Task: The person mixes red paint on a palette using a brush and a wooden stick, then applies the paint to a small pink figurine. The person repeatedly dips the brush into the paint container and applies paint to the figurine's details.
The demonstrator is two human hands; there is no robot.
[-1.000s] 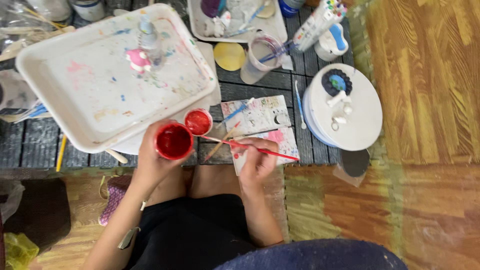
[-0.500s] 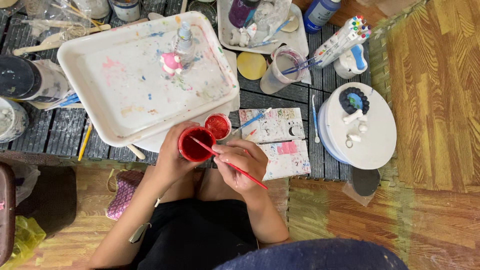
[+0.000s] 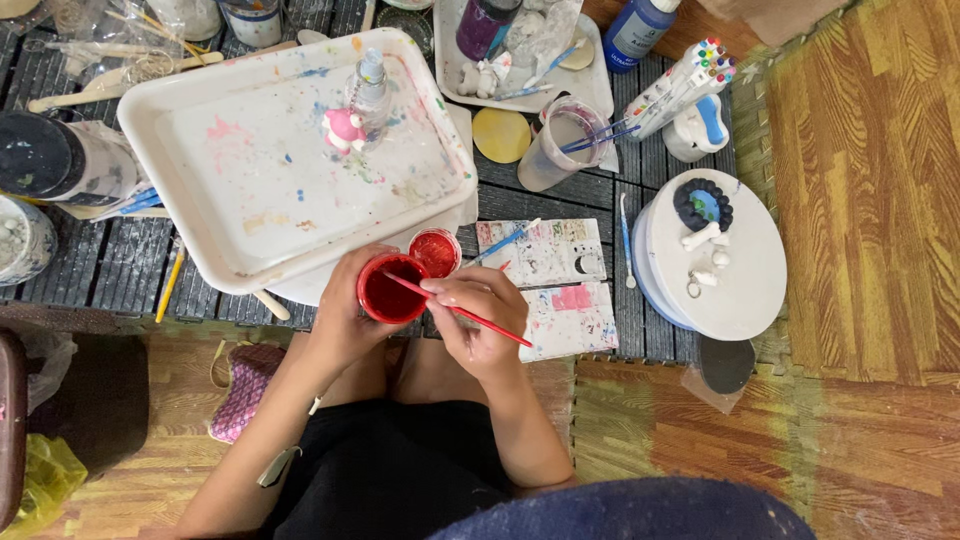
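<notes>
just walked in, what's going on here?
A person is seated at a low dark slatted table covered in painting supplies. The left hand holds a small open pot of red paint, and the right hand holds a thin red brush with its tip in that pot. The pot's red lid lies beside it. A paint-splattered white tray sits just behind, holding a small pink figurine.

Dark slatted platform [image 3: 560, 205] – white tray [image 3: 150, 120], round white disc [image 3: 740, 280], paint-smeared cards [image 3: 545, 250], yellow coaster [image 3: 500, 135] directly on it.
</notes>
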